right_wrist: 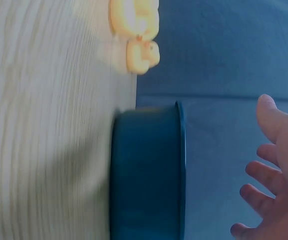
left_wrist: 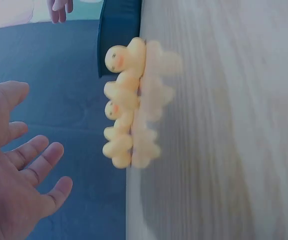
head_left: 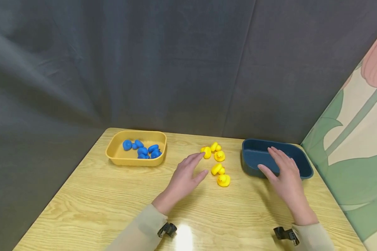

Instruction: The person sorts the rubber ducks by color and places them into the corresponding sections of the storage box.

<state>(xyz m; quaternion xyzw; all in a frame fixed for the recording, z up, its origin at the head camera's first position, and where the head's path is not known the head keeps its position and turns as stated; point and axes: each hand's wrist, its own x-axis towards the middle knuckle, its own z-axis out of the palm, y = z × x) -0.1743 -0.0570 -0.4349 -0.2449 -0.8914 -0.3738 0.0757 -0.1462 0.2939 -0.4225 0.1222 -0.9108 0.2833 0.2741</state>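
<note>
Wooden table (head_left: 106,205) before a grey curtain: blue ducks sorted, yellow ones not.

The blue ducks (head_left: 142,150) lie in the yellow tray (head_left: 135,161); the yellow ducks (head_left: 217,161) sit loose on the table, and the blue tray (head_left: 301,164) looks empty. The left hand (head_left: 185,177) reaches toward them, fingers spread, holding nothing; the right hand (head_left: 284,176) hovers open over the blue tray's near rim.

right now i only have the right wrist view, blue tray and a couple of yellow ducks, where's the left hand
observer: The left hand is open, fingertips beside the yellow ducks, holding none.
operator: anything in the blue tray yet
observer: No duck shows in the visible part of the blue tray; the open right hand covers its near side.
operator: what else is on the table
observer: A yellow tray on the left side holds blue ducks.
</note>
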